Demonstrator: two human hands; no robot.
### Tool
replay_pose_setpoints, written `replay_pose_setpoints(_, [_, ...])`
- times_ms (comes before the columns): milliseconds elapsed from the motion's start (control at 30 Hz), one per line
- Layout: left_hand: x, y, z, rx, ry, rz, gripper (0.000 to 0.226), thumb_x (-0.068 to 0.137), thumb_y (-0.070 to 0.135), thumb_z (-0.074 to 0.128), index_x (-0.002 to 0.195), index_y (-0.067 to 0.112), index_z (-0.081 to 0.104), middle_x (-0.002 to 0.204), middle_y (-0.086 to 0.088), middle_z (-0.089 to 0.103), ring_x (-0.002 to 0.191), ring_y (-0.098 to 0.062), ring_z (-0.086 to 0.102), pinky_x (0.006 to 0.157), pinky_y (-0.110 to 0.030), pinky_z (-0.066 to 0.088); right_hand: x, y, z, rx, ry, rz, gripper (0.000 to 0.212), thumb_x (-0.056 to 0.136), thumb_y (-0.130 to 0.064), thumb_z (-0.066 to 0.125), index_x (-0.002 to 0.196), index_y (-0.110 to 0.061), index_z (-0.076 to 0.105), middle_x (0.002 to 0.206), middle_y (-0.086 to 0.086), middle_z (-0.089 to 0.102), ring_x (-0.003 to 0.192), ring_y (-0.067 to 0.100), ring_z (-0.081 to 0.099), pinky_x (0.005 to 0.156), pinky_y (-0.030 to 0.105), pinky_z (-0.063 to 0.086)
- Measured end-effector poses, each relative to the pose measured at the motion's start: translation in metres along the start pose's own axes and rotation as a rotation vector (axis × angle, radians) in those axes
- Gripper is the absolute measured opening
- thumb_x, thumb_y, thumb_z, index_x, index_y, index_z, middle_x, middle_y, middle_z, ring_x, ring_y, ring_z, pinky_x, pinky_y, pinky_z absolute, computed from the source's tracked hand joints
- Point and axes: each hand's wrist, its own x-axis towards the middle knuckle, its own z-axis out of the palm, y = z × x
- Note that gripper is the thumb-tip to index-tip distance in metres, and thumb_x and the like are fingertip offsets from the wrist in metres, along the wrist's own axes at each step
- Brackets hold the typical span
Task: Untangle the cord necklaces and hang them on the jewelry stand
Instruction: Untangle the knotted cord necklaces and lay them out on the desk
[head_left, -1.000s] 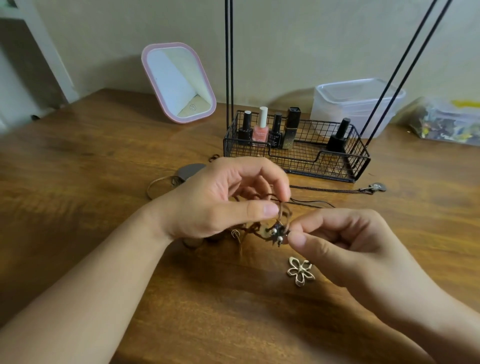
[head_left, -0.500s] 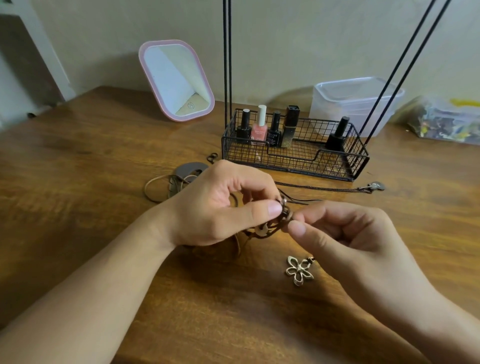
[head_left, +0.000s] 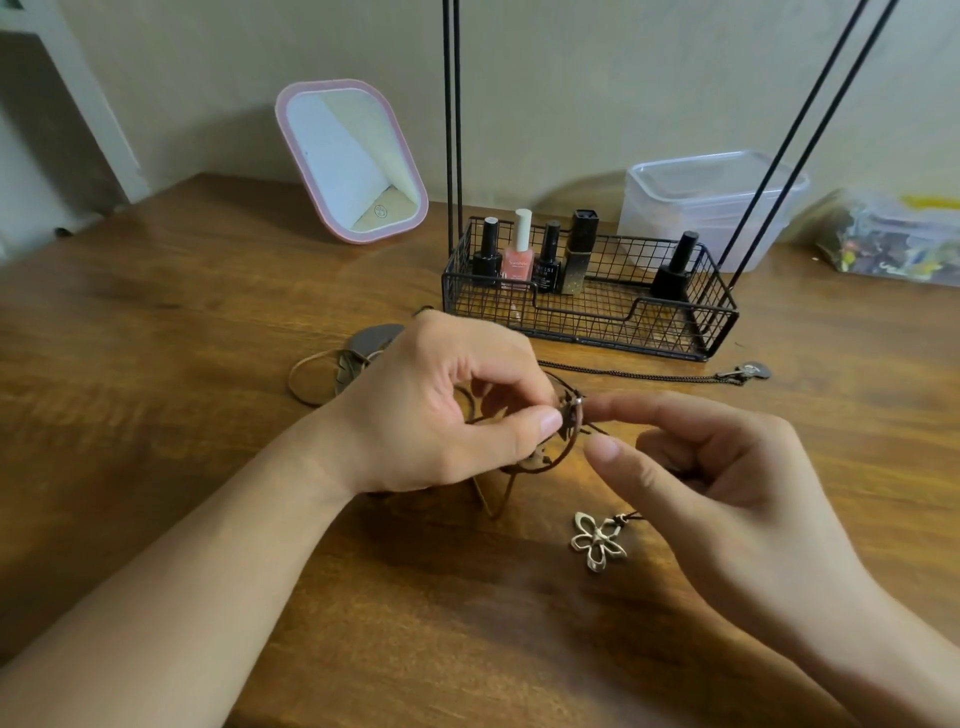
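Nothing's on the jewelry stand (head_left: 453, 130) yet: my left hand (head_left: 436, 410) pinches the cord knot (head_left: 563, 415) before it, right hand (head_left: 727, 483) loosely open alongside.

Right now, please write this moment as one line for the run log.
phase: untangling | left hand: pinching brown cord knot | right hand: fingers open beside knot | silver flower pendant: lying on wooden table

Glossy grained wood worktop (head_left: 156, 338), black metal wire basket (head_left: 722, 317) at twelve o'clock, shiny metal flower pendant (head_left: 597, 540), matt brown cord (head_left: 540, 465), cloudy plastic tub (head_left: 670, 208).
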Motion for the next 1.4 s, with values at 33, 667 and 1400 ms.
replay_pose_setpoints(33, [0.001,0.000,0.000,0.054,0.037,0.030,0.010,0.085,0.006,0.069,0.076,0.006,0.073,0.072,-0.002,0.067,0.068,-0.019,0.063,0.060,-0.034,0.050,0.000,0.000,0.000,-0.015,-0.002,-0.014,0.021,0.084,-0.044,0.071,0.104,-0.041,0.072,0.053,-0.004,0.028,0.050,0.006,0.023,0.046,0.021,0.018])
replay_pose_setpoints(667, [0.001,0.005,0.013,-0.027,0.005,-0.116,0.011,0.090,0.017,0.059,0.079,0.019,0.063,0.068,0.006,0.059,0.061,-0.017,0.058,0.054,-0.032,0.049,0.003,0.009,-0.002,-0.169,-0.002,-0.120,0.025,0.088,-0.052,0.063,0.107,-0.036,0.068,0.058,-0.004,0.058,0.047,0.007,0.048,0.043,0.026,0.040])
replay_pose_setpoints(1400, [-0.002,-0.003,0.000,-0.149,0.170,-0.103,0.017,0.085,0.016,0.058,0.075,0.004,0.061,0.069,-0.013,0.061,0.059,-0.020,0.065,0.051,-0.038,0.054,0.001,0.009,0.000,-0.135,0.093,-0.200,0.008,0.088,-0.036,0.068,0.091,-0.030,0.064,0.058,0.007,0.057,0.047,0.029,0.048,0.042,0.039,0.038])
